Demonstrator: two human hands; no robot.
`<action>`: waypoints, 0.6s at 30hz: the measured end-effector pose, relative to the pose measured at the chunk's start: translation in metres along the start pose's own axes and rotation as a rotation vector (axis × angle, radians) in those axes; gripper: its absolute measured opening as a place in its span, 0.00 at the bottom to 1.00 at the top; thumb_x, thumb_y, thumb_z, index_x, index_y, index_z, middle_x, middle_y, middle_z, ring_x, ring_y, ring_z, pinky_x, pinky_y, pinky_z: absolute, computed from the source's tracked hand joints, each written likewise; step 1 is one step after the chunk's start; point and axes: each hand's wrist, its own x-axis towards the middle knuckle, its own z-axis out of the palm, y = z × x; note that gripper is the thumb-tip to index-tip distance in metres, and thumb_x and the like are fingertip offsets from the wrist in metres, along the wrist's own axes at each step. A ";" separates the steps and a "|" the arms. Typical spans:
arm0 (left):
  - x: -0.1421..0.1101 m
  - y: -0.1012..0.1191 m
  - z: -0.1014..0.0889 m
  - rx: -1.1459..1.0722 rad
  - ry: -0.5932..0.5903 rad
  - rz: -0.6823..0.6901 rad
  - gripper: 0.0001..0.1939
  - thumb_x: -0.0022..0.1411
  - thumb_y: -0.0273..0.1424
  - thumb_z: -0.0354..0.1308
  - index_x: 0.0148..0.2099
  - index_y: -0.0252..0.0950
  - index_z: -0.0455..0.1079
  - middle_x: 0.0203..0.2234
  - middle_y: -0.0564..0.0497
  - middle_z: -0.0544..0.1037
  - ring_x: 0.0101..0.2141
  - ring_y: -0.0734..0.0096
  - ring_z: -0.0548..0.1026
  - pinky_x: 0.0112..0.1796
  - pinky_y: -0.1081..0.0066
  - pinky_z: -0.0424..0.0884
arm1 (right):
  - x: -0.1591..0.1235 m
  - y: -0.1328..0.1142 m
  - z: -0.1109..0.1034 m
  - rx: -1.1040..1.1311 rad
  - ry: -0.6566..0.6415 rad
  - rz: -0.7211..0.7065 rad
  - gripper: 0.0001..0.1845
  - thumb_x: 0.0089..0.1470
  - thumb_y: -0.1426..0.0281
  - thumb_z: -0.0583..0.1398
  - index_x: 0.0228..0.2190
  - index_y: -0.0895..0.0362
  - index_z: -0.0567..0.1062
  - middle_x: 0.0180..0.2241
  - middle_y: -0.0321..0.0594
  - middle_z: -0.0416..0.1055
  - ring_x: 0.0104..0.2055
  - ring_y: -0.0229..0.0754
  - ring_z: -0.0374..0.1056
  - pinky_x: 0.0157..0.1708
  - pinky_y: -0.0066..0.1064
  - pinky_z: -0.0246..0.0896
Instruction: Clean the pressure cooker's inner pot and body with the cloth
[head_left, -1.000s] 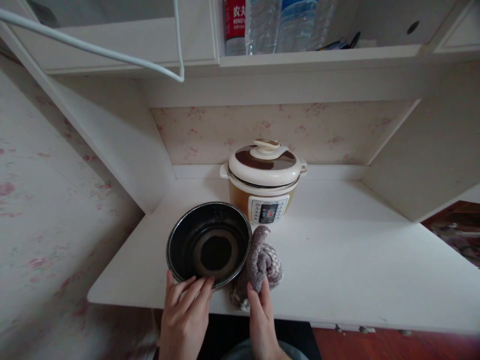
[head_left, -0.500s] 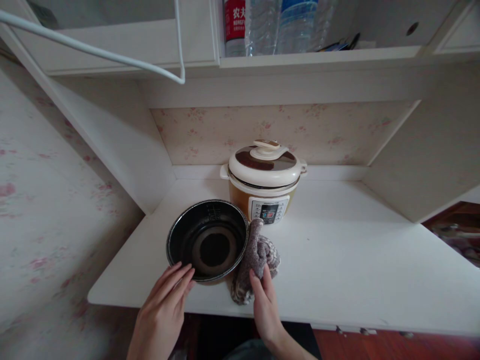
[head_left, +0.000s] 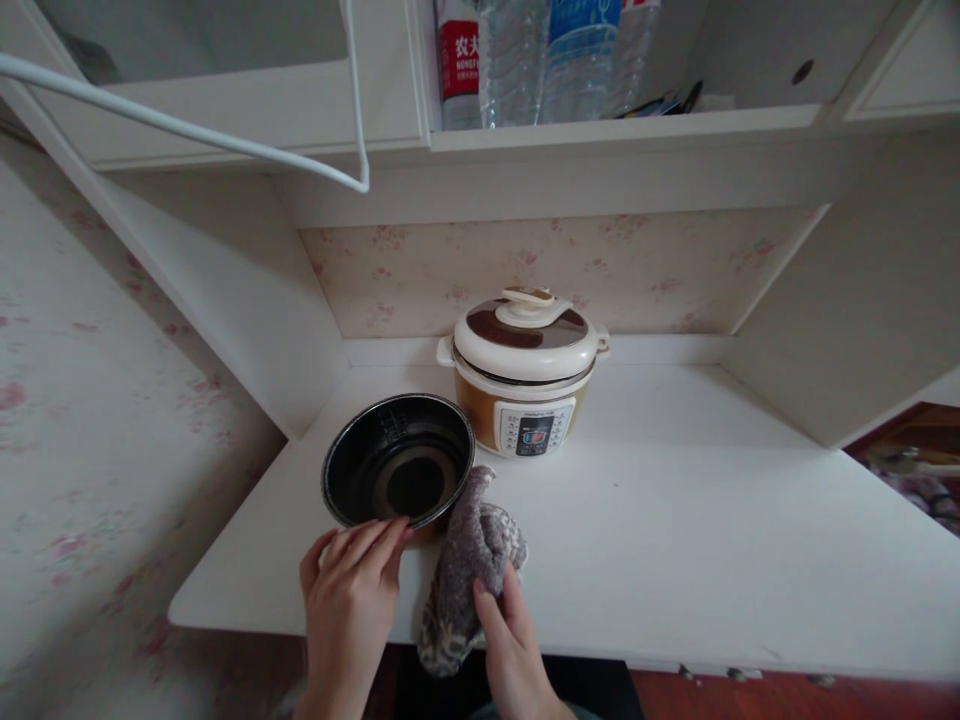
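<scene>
A black inner pot (head_left: 356, 455) sits on the white counter, its mouth facing up and leaning a little toward me. My left hand (head_left: 356, 580) is closed at its near rim, fingertips over the edge and the thumb hidden. To the right of the pot, my right hand (head_left: 510, 635) pinches a bunched grey-brown cloth (head_left: 476, 540) between thumb and fingers. The cloth's upper end lies against the pot's outer wall, and its lower end hangs over the counter's front edge. Behind them stands a white and gold electric pressure cooker (head_left: 517, 385) with its lid on.
The white counter (head_left: 675, 520) stretches to the right, with side panels at both ends. Above it, a shelf (head_left: 637, 130) holds several plastic bottles (head_left: 514, 65). A white rod (head_left: 187, 125) crosses the upper left. Floral wallpaper covers the left wall (head_left: 112, 450).
The cloth has moved down and left with my right hand, toward the counter's front edge. My left hand has slid right along the rim, and the pot has shifted slightly left and tilted.
</scene>
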 end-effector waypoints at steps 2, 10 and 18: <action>0.008 0.002 0.005 0.006 0.026 -0.004 0.09 0.64 0.28 0.56 0.43 0.41 0.76 0.36 0.52 0.81 0.36 0.65 0.75 0.45 0.60 0.63 | 0.002 -0.013 -0.003 0.066 -0.028 -0.014 0.37 0.50 0.50 0.62 0.58 0.53 0.66 0.61 0.40 0.60 0.66 0.49 0.48 0.63 0.40 0.44; 0.031 -0.013 0.028 0.064 0.065 -0.059 0.07 0.62 0.32 0.59 0.41 0.40 0.77 0.33 0.50 0.81 0.33 0.64 0.74 0.40 0.64 0.61 | 0.015 -0.061 -0.021 0.365 -0.090 0.047 0.36 0.53 0.56 0.62 0.61 0.49 0.60 0.59 0.38 0.64 0.60 0.46 0.58 0.60 0.38 0.52; 0.021 0.043 0.028 -0.435 0.005 -0.131 0.13 0.61 0.31 0.58 0.49 0.41 0.73 0.47 0.45 0.75 0.47 0.60 0.73 0.47 0.64 0.67 | 0.029 -0.097 -0.021 0.398 -0.051 0.091 0.36 0.49 0.57 0.66 0.58 0.49 0.64 0.57 0.38 0.66 0.60 0.48 0.59 0.60 0.40 0.53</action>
